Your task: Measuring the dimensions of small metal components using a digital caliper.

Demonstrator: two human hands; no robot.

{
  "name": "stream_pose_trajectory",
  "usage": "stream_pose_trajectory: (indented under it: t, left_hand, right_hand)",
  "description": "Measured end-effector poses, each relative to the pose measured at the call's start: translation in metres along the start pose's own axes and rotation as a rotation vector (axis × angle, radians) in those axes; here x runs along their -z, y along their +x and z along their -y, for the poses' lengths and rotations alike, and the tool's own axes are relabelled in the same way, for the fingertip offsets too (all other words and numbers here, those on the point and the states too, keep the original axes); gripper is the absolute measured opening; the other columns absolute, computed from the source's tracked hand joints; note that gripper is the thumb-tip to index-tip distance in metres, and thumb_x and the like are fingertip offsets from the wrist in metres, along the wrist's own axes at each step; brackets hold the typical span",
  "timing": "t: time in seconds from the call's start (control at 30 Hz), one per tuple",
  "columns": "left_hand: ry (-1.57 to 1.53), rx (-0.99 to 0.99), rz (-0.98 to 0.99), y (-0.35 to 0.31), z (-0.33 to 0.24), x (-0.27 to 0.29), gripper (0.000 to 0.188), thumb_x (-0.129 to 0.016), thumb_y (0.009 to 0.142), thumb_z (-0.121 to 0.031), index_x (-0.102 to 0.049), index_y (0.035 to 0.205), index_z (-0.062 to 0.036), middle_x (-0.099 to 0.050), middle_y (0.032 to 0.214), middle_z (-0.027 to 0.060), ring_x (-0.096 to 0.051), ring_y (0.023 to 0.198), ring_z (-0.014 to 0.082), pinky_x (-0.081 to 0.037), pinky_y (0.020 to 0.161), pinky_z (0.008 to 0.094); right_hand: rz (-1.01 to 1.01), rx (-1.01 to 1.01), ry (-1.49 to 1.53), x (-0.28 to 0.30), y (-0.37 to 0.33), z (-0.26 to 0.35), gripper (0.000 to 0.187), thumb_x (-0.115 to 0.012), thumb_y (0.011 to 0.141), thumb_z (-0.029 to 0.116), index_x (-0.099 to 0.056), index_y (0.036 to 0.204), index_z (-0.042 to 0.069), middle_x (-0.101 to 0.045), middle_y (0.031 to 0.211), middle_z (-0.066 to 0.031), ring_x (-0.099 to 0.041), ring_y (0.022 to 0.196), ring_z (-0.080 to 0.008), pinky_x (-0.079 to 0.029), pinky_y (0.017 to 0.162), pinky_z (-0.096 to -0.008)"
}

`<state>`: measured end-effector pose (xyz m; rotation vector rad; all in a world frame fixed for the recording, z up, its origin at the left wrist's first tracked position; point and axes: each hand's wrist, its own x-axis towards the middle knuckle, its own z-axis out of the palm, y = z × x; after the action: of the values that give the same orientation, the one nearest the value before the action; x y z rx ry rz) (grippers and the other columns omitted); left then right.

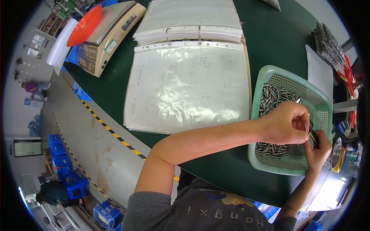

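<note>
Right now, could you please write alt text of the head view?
A person's left hand and right hand meet at a partly hidden dark object over a green basket of metal parts; an open binder lies beside it on a green table.

With the left arm [216, 138] bent, the curled left hand [287, 122] nears the pinching right hand [320, 151].

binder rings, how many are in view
2: the left ring and the right ring, side by side at the fold of the open binder; no others show.
</note>
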<state>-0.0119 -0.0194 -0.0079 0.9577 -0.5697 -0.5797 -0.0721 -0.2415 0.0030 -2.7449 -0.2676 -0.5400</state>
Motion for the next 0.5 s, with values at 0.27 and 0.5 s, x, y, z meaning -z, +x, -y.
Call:
stream_pose_trajectory:
  t: [0.27,0.5]
  left_hand:
    - [0.139,-0.053,-0.246,-0.001,-0.001,-0.004,0.014,-0.067,0.075,-0.009,-0.058,0.082,-0.0022,-0.060,0.083,0.0049,-0.058,0.079,0.0112,-0.047,0.069,0.0251]
    - [0.065,0.006,-0.277,0.004,-0.001,0.001,0.017,-0.067,0.081,-0.005,-0.059,0.095,0.0002,-0.062,0.090,0.0065,-0.060,0.082,0.0102,-0.048,0.076,0.0232]
  right_hand:
    - [-0.145,-0.121,-0.024,0.004,-0.006,0.002,0.032,-0.080,0.066,0.021,-0.057,0.078,0.002,-0.047,0.057,-0.0018,-0.036,0.047,-0.0095,-0.029,0.043,-0.0257]
    - [-0.390,-0.231,-0.216,0.011,0.007,-0.006,0.041,-0.083,0.063,0.035,-0.059,0.076,0.004,-0.056,0.060,-0.0083,-0.054,0.050,-0.0200,-0.043,0.048,-0.0290]
